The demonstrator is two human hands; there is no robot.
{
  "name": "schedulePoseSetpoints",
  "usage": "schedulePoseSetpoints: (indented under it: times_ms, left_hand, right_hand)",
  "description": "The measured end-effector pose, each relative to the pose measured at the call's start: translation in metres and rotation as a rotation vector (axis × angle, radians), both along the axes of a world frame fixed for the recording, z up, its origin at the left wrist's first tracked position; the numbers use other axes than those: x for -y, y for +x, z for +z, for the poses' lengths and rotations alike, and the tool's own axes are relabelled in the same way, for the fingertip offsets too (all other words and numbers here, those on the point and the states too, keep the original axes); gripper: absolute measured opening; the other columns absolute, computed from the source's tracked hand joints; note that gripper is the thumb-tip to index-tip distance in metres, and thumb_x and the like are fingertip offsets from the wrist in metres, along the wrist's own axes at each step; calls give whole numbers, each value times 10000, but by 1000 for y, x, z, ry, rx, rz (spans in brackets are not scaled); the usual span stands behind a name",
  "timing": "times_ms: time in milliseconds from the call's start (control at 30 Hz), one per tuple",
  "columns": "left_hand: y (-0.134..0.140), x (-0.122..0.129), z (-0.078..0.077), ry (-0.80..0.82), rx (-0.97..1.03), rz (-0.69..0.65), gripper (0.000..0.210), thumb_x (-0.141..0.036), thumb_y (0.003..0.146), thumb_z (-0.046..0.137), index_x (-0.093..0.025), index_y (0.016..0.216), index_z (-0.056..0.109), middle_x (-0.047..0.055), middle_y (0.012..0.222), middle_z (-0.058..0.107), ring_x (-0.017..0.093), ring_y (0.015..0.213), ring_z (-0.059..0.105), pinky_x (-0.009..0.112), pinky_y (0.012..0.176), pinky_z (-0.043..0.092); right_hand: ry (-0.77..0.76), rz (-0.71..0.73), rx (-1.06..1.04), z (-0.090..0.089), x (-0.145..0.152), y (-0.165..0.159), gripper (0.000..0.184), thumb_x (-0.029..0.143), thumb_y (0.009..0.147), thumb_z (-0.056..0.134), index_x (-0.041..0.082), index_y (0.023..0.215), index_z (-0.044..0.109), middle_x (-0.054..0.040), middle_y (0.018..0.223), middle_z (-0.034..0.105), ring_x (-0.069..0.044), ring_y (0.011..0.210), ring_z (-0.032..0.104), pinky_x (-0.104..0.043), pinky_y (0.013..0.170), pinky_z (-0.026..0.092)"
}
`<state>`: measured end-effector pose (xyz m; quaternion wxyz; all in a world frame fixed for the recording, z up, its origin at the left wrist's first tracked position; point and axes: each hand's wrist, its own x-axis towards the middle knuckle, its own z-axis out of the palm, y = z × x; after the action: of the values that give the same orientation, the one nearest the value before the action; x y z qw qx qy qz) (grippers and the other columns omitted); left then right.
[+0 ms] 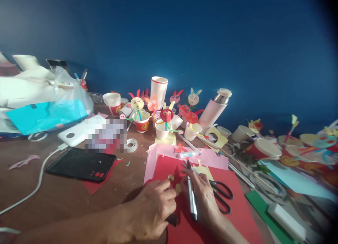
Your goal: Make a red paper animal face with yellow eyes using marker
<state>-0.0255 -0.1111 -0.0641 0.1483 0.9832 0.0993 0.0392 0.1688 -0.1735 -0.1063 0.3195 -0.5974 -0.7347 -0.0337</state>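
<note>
My left hand (158, 205) is closed over the red paper (219, 226), its fingers curled down. A dark piece (173, 220) sticks out below those fingers, and its kind does not show clearly. Beside it, my right hand (203, 193) grips a silver marker with black ends (192, 198), which points away from me. Black-handled scissors (224, 196) lie partly under the right hand. Small pale yellow paper rounds (171, 177) are near the left fingertips. Pink paper (153, 157) lies under the red sheet, with a yellow paper scrap (206, 170) on top.
Paper cups with paper-faced figures (141, 126) stand behind the paper, near a pink thermos (213, 110) and stacked cups (158, 91). At left are a black phone (81, 164), a white power bank (79, 129) with cable, and tape (131, 145). More cups (264, 149) crowd the right.
</note>
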Motion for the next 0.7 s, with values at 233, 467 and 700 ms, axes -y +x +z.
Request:
schedulePoseSetpoints:
  times_ms: [233, 467, 700]
  left_hand:
    - [2, 4, -1, -43, -41, 14, 98, -250, 791, 665, -177, 834, 615, 58, 1125, 641, 250, 935, 548, 390, 779, 509]
    - [2, 2, -3, -43, -70, 3, 119, -258, 780, 660, -168, 819, 592, 57, 1171, 623, 263, 918, 555, 419, 750, 527]
    - [3, 2, -2, -78, -96, 15, 110, -245, 787, 650, -172, 816, 572, 63, 1127, 624, 264, 930, 544, 417, 767, 535]
  right_hand:
    - [44, 31, 49, 7, 0, -2, 329, 100, 894, 424, 200, 1205, 459, -9, 767, 684, -191, 669, 630, -327, 681, 355]
    - [20, 47, 47, 0, 1, -1, 333, 84, 869, 427, 197, 1179, 469, -15, 803, 661, -191, 670, 596, -330, 695, 318]
    - [-19, 50, 61, -1, 2, -1, 361, 90, 894, 413, 190, 1239, 446, -27, 820, 646, -207, 720, 594, -348, 736, 306]
